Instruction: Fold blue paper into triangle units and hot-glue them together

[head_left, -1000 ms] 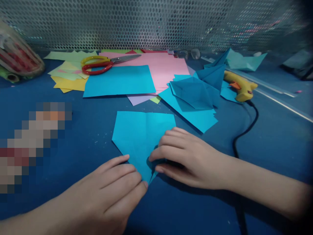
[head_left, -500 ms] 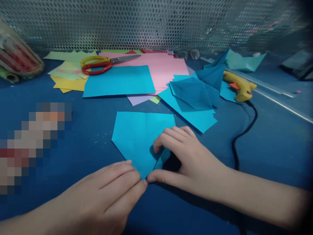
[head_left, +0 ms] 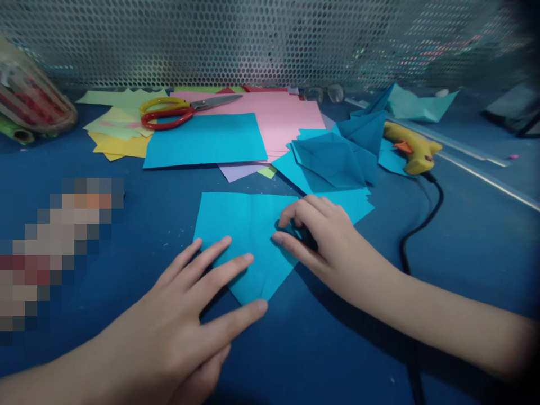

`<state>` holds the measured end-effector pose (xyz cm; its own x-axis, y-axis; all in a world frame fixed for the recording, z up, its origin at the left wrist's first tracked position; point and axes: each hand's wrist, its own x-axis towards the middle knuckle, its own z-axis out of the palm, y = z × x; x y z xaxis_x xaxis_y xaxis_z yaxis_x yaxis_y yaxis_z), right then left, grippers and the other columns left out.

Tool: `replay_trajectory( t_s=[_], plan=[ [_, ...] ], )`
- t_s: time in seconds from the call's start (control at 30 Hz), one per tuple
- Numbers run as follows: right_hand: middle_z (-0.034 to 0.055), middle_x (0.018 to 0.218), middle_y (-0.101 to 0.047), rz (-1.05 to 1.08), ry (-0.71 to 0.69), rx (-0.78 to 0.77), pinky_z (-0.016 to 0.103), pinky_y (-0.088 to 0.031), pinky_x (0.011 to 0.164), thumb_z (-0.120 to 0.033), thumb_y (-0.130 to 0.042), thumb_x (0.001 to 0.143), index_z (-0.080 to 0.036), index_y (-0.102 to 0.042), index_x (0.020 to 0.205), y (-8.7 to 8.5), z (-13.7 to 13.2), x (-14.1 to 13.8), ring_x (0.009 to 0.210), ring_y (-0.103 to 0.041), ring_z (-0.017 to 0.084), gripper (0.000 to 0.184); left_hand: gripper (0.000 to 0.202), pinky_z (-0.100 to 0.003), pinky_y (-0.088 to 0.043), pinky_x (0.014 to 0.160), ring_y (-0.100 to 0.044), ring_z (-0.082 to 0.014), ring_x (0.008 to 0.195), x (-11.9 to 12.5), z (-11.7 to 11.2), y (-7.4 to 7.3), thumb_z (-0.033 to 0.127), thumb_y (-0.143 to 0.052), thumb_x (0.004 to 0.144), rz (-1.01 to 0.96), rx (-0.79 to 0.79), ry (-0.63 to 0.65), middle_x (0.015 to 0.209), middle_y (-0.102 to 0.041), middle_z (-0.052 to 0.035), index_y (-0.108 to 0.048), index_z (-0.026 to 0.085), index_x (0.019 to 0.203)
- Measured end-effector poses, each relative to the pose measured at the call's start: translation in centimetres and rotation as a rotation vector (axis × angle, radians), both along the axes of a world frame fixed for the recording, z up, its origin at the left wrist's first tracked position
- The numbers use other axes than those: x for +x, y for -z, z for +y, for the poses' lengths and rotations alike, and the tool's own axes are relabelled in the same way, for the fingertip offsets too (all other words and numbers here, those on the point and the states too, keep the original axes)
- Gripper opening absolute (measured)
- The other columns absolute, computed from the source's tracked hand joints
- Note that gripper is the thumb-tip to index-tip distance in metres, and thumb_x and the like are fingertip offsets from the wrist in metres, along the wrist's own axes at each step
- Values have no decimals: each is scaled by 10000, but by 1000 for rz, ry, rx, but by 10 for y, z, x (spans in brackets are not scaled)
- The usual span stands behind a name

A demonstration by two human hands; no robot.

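A blue sheet of paper (head_left: pixel 236 225) lies in front of me, with a faint crease down its middle and its lower corners slanting to a point at the bottom. My left hand (head_left: pixel 185 304) is spread open over its lower left part, the index fingertip near the bottom point. Over the paper's right side is my right hand (head_left: pixel 320 236), fingers curled and a small gap between thumb and forefinger, holding nothing that I can see. It covers the upper right corner.
Behind lie a blue sheet (head_left: pixel 206 143), red-and-yellow scissors (head_left: pixel 169 115) and pink paper (head_left: pixel 291 112). Folded blue papers (head_left: pixel 333 160) and a yellow corded tool, apparently a glue gun (head_left: pixel 417 152), are at right. A plastic jar (head_left: pixel 37 95) stands left; a perforated metal panel (head_left: pixel 236 45) rises behind.
My left fingers have spread out flat from being closed at the paper's lower point. My right hand has moved up and right, away from that point, along the right edge.
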<state>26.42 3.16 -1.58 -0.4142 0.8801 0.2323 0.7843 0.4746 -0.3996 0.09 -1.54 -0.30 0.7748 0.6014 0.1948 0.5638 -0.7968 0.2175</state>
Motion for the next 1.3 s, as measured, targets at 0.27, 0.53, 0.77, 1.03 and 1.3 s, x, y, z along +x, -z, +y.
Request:
replay_trajectory(
  t_s=[0.27, 0.53, 0.77, 1.03, 1.3],
  plan=[
    [185, 1375, -570, -65, 8, 68, 551, -453, 990, -413, -448, 1066, -209, -528, 1331, 3, -2, 1, 1325, -499, 366, 344, 561, -632, -190, 1250, -442, -307, 1460, -8, 3, 3, 357, -546, 973, 47, 32, 54, 1581, -500, 14, -443, 379, 1523],
    [185, 1358, -617, -44, -296, -12, 558, -477, 966, -488, -548, 1017, -191, -563, 1353, -9, -2, 1, 1199, -584, 337, 448, 300, -195, -318, 1179, -608, -82, 1223, -2, 4, -2, 278, -414, 1089, -176, 7, 167, 1335, -702, 122, -651, 307, 1270],
    [251, 1579, -431, -104, -150, 45, 668, -411, 1094, -637, -567, 954, -139, -466, 1502, -4, -5, 2, 1474, -387, 418, 748, 311, -204, -509, 1005, -644, -122, 1194, -7, 5, 6, 432, -609, 1009, -65, 19, 221, 1442, -637, 112, -671, 361, 1305],
    [170, 1349, -671, 51, -218, 77, 487, -547, 1041, -306, -551, 1010, -179, -628, 1280, -8, -5, 0, 1289, -622, 275, 308, 399, -333, -294, 1237, -457, -122, 1442, -2, 9, 9, 359, -375, 1076, 24, 20, 303, 1571, -479, 141, -568, 354, 1425],
    [239, 1514, -527, -50, -141, 68, 578, -488, 1112, -459, -589, 989, -89, -563, 1404, -4, -5, 0, 1438, -480, 357, 557, 436, -349, -342, 1225, -432, -139, 1469, -2, 12, 11, 395, -461, 1054, 52, 38, 350, 1601, -430, 138, -497, 356, 1486]
  ],
)
